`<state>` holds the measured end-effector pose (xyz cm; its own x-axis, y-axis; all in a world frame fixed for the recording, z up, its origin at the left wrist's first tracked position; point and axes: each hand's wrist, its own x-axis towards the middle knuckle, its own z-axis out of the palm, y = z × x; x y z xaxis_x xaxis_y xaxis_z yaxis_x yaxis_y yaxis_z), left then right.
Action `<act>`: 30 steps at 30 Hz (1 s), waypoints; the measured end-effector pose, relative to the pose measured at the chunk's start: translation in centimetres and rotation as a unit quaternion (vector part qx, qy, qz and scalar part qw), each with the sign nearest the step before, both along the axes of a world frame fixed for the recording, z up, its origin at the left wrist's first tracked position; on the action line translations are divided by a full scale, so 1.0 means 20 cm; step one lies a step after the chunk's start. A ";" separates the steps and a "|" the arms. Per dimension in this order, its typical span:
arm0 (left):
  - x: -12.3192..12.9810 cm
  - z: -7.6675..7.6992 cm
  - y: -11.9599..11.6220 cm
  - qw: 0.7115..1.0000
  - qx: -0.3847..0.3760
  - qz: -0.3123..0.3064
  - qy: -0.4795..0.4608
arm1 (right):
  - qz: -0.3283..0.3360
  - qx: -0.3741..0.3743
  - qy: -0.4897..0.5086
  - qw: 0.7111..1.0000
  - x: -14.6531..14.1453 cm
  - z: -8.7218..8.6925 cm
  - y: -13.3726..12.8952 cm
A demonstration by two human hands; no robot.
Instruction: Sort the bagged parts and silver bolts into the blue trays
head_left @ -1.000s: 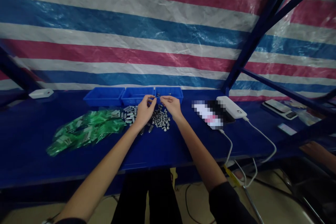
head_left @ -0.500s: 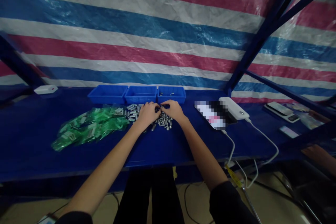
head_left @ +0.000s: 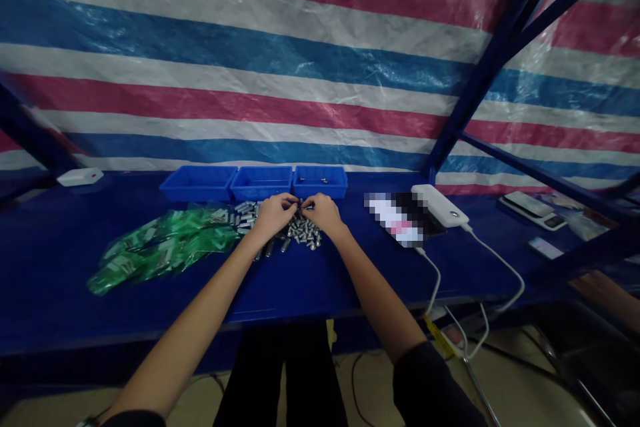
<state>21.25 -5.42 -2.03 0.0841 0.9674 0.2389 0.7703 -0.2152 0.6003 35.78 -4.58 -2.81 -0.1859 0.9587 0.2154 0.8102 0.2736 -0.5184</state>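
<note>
My left hand (head_left: 274, 215) and my right hand (head_left: 324, 212) meet fingertip to fingertip over small metal parts on the blue table. Both are closed in a pinch, and whatever lies between the fingers is too small and dark to make out. Just below my right hand is a pile of shiny silver screws (head_left: 306, 233). Silver metal cylinders (head_left: 245, 215) lie left of my left hand, with a few more below it. Farther left, green plastic bags (head_left: 170, 240) with small parts inside are spread out.
Three blue bins stand behind my hands: a left bin (head_left: 199, 195), a middle bin (head_left: 261, 192) and a right bin (head_left: 320, 191) with a few screws. Right of me lie a phone (head_left: 395, 219), a white power bank (head_left: 440, 205) with cables and a scale (head_left: 533, 210). Another person's arm (head_left: 605, 297) shows far right.
The whole view has shifted slightly, so the table's things appear a little farther left. My hands stay pinched together over the metal parts, with the fingers slightly rearranged.
</note>
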 end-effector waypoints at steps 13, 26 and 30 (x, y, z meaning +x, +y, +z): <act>0.00 0.00 0.01 0.992 0.094 -0.023 -0.084 | 0.006 -0.032 0.334 0.942 0.00 -0.02 0.05; 0.03 0.03 -0.02 0.972 0.174 -0.017 -0.156 | -0.016 -0.183 0.505 0.843 -0.02 0.11 -0.01; 0.04 0.05 -0.03 0.974 0.179 -0.011 -0.136 | 0.000 -0.203 0.519 0.831 -0.02 0.08 0.00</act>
<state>22.04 -6.03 -1.09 -0.0091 0.8166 0.5772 0.5866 -0.4630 0.6644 35.44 -4.55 -1.14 -0.1033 0.9913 -0.0812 -0.1299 -0.0944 -0.9870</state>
